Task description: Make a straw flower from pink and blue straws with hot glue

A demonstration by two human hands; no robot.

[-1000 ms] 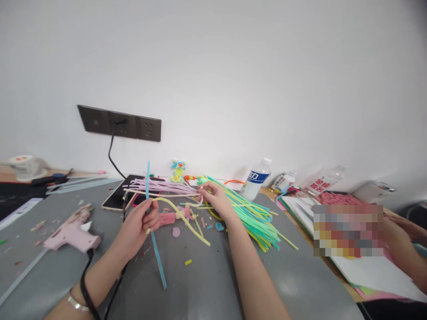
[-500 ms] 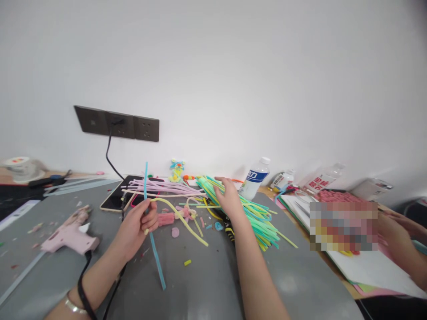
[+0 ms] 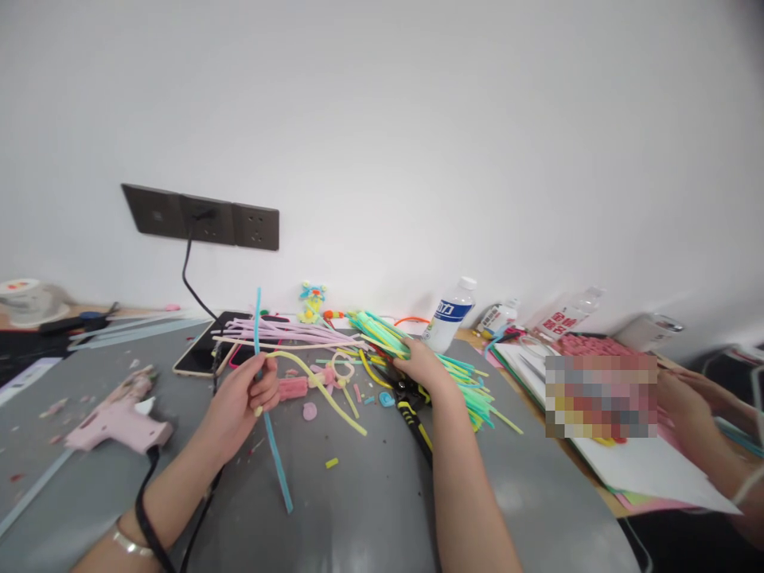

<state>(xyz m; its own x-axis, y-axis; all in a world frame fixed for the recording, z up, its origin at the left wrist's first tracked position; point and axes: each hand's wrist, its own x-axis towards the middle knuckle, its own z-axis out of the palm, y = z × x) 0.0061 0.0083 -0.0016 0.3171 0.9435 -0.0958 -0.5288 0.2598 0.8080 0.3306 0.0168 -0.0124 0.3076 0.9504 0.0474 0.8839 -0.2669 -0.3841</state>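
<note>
My left hand [image 3: 247, 398] is closed around a blue pipe cleaner [image 3: 278, 465] and a bent yellow pipe cleaner [image 3: 334, 403]. The blue one stands nearly upright, and the yellow one curves out to the right. My right hand [image 3: 430, 374] grips a bundle of green and yellow pipe cleaners [image 3: 382, 333], its fingertips partly hidden. Black-and-yellow pliers [image 3: 411, 410] lie beside that wrist. Between my hands are a pink pipe-cleaner figure [image 3: 319, 380], a blue coil [image 3: 387, 399] and a lilac coil [image 3: 309, 411].
At left lies a pink glue gun [image 3: 116, 422] with a black cord. Lilac pipe cleaners [image 3: 292, 333] rest across phones [image 3: 200, 350]. A bottle [image 3: 449, 314] stands near the wall, with a small yellow-and-blue figure [image 3: 311, 302] farther left. Another person's hands [image 3: 686, 402] are at right over papers [image 3: 662, 477].
My right hand has come down and closed on the pipe-cleaner bundle, uncovering more of the pliers. My left hand keeps its hold. The whole view has shifted slightly.
</note>
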